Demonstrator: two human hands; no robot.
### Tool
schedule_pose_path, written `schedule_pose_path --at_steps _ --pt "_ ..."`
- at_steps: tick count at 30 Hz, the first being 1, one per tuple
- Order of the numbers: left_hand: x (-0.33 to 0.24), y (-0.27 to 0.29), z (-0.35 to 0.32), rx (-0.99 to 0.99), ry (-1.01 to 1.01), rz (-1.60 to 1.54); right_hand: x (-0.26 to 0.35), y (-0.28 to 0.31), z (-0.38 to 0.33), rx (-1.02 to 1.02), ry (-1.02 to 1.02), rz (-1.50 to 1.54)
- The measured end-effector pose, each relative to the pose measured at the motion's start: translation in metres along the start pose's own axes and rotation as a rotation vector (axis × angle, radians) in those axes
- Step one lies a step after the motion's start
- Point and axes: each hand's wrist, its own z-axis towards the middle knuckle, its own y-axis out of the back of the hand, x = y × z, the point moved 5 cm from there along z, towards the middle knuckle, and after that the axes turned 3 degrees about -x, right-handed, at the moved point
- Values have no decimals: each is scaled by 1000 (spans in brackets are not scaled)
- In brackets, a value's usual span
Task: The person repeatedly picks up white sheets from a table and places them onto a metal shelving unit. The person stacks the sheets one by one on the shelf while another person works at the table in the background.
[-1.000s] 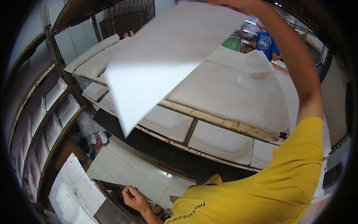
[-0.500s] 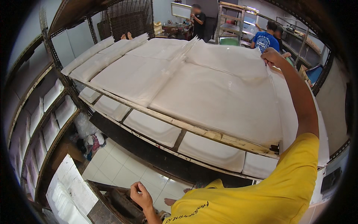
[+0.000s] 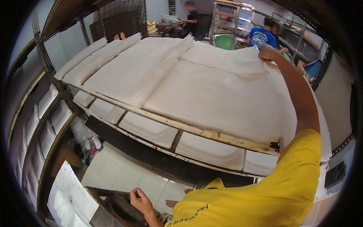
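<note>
My right arm reaches to the far right corner of a shelf layered with large white sheets. There my right hand [image 3: 267, 53] is closed on the raised corner of a white sheet [image 3: 227, 56], which looks thin and slightly glossy. That sheet's far part curves up toward my fingers, while the rest lies over a broad white sheet [image 3: 215, 98]. Low in the view, my left hand [image 3: 141, 200] hangs with its fingers curled in and nothing visible in them. It is beside a dark wooden stand [image 3: 117, 202], apart from the sheets.
More white sheets [image 3: 132, 70] overlap toward the left, with ruffled edges standing up. A worn wooden rail [image 3: 177, 123] borders the shelf's near side. Lower shelves hold sheets [image 3: 149, 128]. A metal rack [image 3: 56, 113] rises at left. People in black [image 3: 191, 20] and blue [image 3: 261, 37] work beyond.
The whole view has shifted slightly. My right hand keeps its hold on the sheet's corner, and my left stays curled. At the back, the person in black has lowered a framed panel.
</note>
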Motion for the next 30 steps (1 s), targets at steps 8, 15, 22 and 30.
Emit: schedule_pose_path --at_steps 8,15,22,30 --pt "16 9 2 35 56 -13 129 50 -37 -177 452 -353" --pt "36 27 16 -5 57 25 413 82 -209 -259 1212 29" --pt "30 72 30 -95 7 58 597 26 -487 -291 1972 124" --pt "54 166 -5 -318 330 197 636 -68 -622 279 2306 1062"
